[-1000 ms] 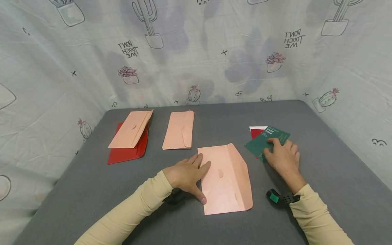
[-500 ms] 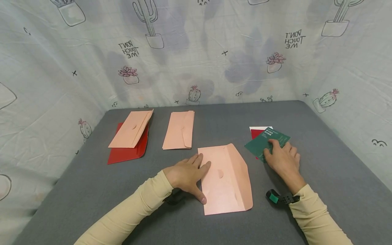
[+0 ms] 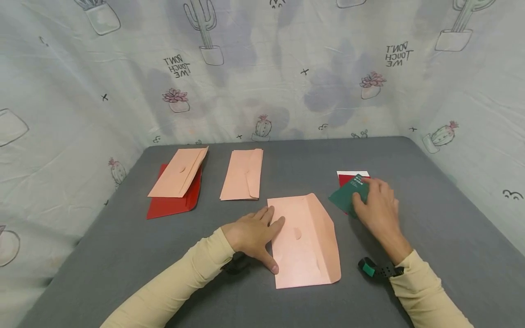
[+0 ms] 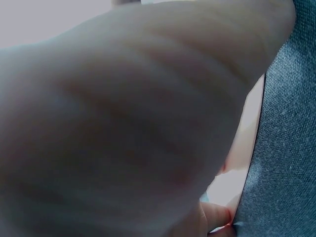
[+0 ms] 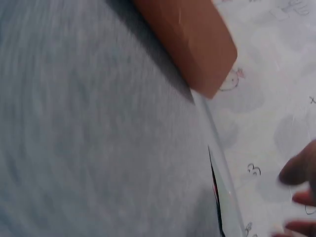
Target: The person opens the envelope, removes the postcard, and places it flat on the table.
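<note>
My right grip [image 3: 376, 207] has shifted farther over the green card [image 3: 345, 197], covering more; pinch can't be confirmed, so hold looks unsettled. Card sits under it, overlapping a red piece [image 3: 345, 179]. Left grip [image 3: 251, 237]: fingers spread, touching the pink envelope [image 3: 301, 250] to its right.

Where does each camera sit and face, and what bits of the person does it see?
Head: on the head, looking forward and down at the grey fabric-covered table and pale pink paper envelopes; left hand, right hand and pale yellow sleeves show.
Left wrist: on that wrist, low over the table; that hand fills most.
Right wrist: on that wrist, facing across the table; blurry fingers peek in.
Head and right wrist share the white cactus-print cloth.
</note>
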A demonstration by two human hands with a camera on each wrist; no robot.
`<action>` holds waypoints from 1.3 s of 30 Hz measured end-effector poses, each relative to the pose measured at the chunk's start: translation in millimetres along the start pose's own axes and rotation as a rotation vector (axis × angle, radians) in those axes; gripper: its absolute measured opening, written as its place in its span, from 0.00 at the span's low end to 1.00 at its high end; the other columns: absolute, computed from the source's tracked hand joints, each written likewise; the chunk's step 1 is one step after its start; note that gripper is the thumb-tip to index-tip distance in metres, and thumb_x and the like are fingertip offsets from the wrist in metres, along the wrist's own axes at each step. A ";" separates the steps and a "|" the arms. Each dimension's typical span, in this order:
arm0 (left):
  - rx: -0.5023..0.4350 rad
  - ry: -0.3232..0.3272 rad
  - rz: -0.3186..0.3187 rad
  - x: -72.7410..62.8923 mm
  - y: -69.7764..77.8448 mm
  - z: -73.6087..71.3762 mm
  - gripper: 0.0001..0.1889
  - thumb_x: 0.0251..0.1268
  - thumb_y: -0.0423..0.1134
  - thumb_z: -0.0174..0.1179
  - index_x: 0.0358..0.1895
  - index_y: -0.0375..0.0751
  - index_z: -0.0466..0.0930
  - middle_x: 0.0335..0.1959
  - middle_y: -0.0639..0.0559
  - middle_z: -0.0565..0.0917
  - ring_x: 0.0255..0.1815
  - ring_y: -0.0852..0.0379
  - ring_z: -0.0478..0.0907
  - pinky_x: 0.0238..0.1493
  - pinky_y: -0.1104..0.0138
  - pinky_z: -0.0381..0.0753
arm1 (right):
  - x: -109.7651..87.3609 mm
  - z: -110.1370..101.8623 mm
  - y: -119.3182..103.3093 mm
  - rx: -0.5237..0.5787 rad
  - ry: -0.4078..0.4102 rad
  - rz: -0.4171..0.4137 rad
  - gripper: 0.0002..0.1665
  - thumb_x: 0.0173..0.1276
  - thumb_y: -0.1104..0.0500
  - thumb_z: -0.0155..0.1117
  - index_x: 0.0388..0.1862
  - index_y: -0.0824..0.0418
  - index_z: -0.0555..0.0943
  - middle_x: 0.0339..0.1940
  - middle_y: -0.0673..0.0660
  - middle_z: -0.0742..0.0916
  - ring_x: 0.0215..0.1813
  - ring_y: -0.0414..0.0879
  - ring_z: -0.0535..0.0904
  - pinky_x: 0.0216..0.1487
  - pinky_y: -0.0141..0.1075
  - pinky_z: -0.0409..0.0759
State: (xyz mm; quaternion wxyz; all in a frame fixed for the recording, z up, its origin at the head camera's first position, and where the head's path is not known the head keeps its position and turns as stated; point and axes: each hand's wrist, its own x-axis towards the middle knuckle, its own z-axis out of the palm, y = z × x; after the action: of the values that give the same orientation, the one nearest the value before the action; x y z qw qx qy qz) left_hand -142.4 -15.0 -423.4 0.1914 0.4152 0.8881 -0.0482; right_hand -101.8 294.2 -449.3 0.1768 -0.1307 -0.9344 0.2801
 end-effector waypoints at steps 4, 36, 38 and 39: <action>0.003 0.004 0.000 0.7 0.4 0.7 0.65 0.43 0.75 0.71 0.82 0.47 0.51 0.84 0.38 0.48 0.85 0.41 0.46 0.79 0.48 0.60 | -4.4 3.6 -8.4 0.203 -0.060 -0.061 0.31 0.81 0.47 0.46 0.73 0.65 0.67 0.68 0.69 0.76 0.59 0.64 0.79 0.50 0.55 0.80; -0.017 -0.017 -0.013 2.0 0.9 -0.3 0.66 0.42 0.75 0.71 0.83 0.48 0.49 0.84 0.38 0.46 0.86 0.42 0.44 0.80 0.50 0.57 | -10.9 17.7 -19.4 0.494 -0.614 -0.027 0.41 0.75 0.51 0.61 0.80 0.63 0.57 0.28 0.57 0.85 0.15 0.46 0.73 0.16 0.40 0.74; -0.019 -0.020 -0.015 2.4 0.9 -0.3 0.66 0.42 0.75 0.71 0.83 0.48 0.49 0.84 0.38 0.45 0.86 0.43 0.44 0.80 0.50 0.57 | -10.3 17.7 -17.4 0.515 -0.628 -0.018 0.38 0.77 0.54 0.58 0.80 0.62 0.58 0.24 0.56 0.83 0.14 0.46 0.73 0.16 0.40 0.75; -0.017 -0.020 -0.015 2.3 1.0 -0.4 0.66 0.42 0.75 0.71 0.83 0.48 0.49 0.84 0.38 0.45 0.86 0.43 0.43 0.80 0.50 0.57 | -10.0 17.7 -16.4 0.525 -0.631 -0.015 0.37 0.77 0.55 0.56 0.80 0.62 0.58 0.23 0.56 0.82 0.13 0.46 0.73 0.17 0.39 0.76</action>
State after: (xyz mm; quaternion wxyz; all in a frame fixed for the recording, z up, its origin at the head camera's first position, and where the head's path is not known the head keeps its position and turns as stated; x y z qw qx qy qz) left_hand -143.1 -12.6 -423.8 0.2035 0.4062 0.8896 -0.0464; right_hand -102.3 269.0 -456.4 -0.0892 0.0182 -0.8406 0.5340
